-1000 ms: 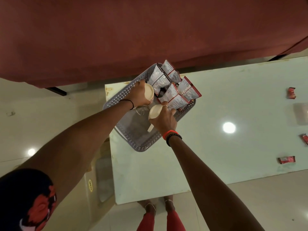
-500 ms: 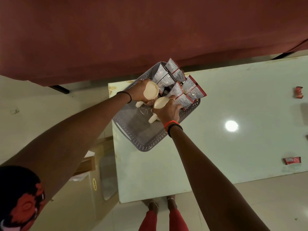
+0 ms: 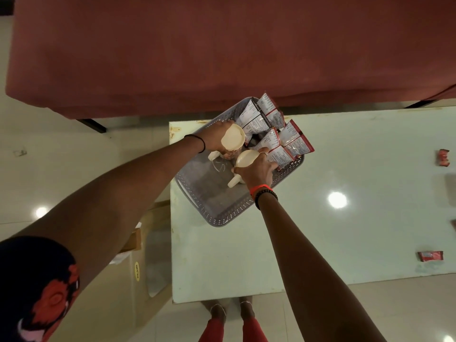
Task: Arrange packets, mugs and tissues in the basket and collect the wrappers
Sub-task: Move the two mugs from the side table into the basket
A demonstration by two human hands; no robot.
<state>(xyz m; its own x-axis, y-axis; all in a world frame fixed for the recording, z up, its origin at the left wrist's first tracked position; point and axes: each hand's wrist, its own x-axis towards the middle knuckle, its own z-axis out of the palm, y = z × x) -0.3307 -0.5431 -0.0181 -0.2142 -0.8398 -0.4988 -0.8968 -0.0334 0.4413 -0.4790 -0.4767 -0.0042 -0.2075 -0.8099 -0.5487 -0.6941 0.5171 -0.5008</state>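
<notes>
A grey perforated basket (image 3: 217,213) sits at the far left corner of the pale table (image 3: 345,243). Several red and silver packets (image 3: 274,134) stand in its far end. My left hand (image 3: 217,137) grips a cream mug (image 3: 232,141) inside the basket, its handle pointing left. Beside it, my right hand (image 3: 259,171) grips a second cream mug (image 3: 245,159), handle pointing toward me. Both mugs sit just in front of the packets. No tissues show.
Red wrappers lie on the table at the right: one far (image 3: 443,157), one near (image 3: 430,255). A dark red couch (image 3: 222,50) stands beyond the table. A cardboard box (image 3: 133,240) sits on the floor at left. My feet show below the table edge.
Both hands have carried the mugs further into the basket, toward the packets, and lowered them. The camera view has shifted slightly left.
</notes>
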